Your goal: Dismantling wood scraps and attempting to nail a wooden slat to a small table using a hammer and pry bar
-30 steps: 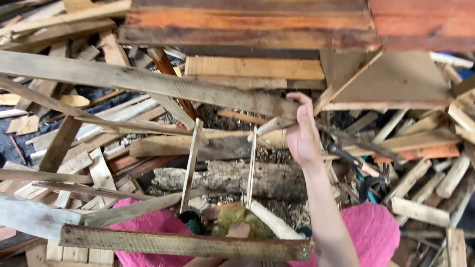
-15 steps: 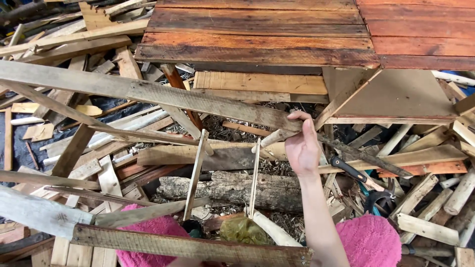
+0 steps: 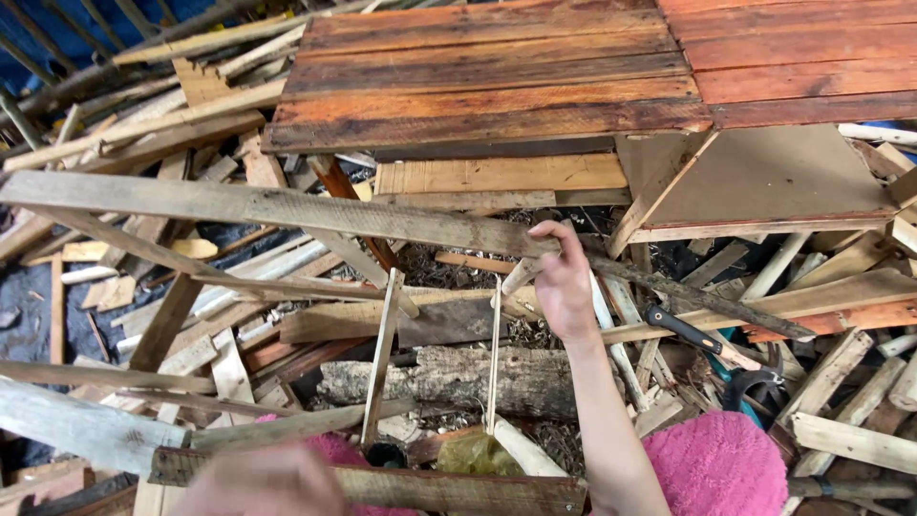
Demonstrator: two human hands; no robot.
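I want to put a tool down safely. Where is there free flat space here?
The dark plank top at the back is bare and flat. The tan panel beside it is also free. Around the right hand, the log and the saw, scrap wood crowds everything.

ground: heap of scrap wood offcuts and sawdust | top: reddish-brown plank panel | right: pale board box | centre: rough log | far left: blue tarp | light: even daylight
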